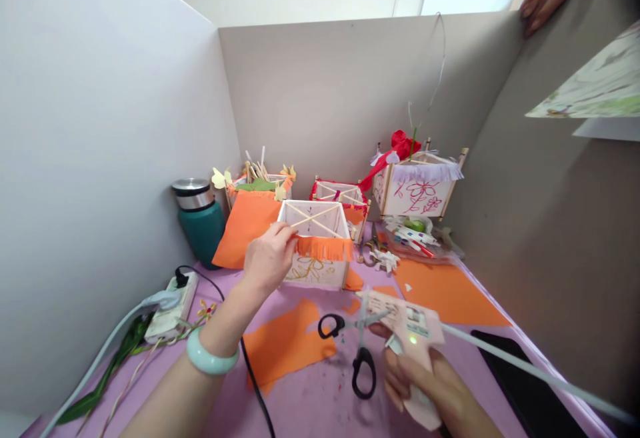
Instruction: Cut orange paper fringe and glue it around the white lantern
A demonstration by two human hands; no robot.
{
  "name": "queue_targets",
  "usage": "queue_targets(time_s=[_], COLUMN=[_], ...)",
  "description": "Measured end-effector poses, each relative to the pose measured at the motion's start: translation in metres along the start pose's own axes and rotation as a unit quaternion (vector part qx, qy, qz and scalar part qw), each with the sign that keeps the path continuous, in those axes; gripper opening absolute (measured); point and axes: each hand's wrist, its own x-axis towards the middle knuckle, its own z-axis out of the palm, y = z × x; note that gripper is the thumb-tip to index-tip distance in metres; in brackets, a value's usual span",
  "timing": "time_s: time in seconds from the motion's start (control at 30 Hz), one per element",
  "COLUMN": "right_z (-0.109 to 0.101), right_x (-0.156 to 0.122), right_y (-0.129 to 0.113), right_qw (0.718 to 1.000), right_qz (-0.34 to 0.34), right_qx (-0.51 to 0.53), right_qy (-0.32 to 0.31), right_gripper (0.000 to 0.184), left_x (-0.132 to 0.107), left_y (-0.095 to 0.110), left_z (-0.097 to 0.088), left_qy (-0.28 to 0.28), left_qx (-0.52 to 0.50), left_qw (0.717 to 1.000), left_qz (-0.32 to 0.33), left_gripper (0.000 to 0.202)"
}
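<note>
Fingers [286,231] of our left hand [269,258], frame centre, are pinched at the orange fringe [327,249] along the rim of the white box [310,277]. Lower right: we note our right hand [417,375] wrapped around the handle of a pink glue gun [425,325], green light [413,340] lit; small print [380,301] on its body, illegible to us. Black-handled scissors [364,373] overlap its nozzle in view, above the purple tabletop [300,405].
</note>
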Motion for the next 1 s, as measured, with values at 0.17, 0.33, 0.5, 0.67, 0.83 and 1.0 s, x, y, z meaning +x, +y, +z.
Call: queue_targets(time_s=[0.17, 0.33, 0.5, 0.67, 0.83, 1.0], right_z=[0.013, 0.007, -0.004, -0.008, 0.007, 0.03], right_x=[0.02, 0.025, 0.018, 0.008, 0.015, 0.035], right_y=[-0.017, -0.016, -0.011, -0.019, -0.037, -0.056], right_qw=[0.994, 0.999, 0.993, 0.995, 0.996, 0.994], right_qz=[-0.006, -0.039, -0.081, -0.073, -0.082, -0.093], right_qx=[-0.112, -0.007, 0.087, 0.047, -0.037, -0.05], right_qy=[0.011, -0.03, 0.0, 0.043, 0.025, -0.032], right_gripper=[0.049, 0.042, 0.035, 0.037, 0.038, 0.037], left_x=[-0.009, -0.036, -0.052, -0.06, -0.05, -0.02], left_y=[0.006, 0.03, 0.052, 0.072, 0.062, 0.023], left_z=[-0.002, 0.01, 0.027, 0.029, 0.012, -0.01], left_qy=[0.08, -0.088, -0.263, -0.315, -0.075, 0.083], left_qx=[-0.031, -0.18, -0.141, -0.043, -0.028, 0.048], left_qw=[0.996, 0.979, 0.954, 0.946, 0.995, 0.995], left_qz=[0.01, 0.03, 0.025, 0.066, 0.066, 0.002], left_gripper=[0.022, 0.023, 0.033, 0.013, 0.024, 0.023])
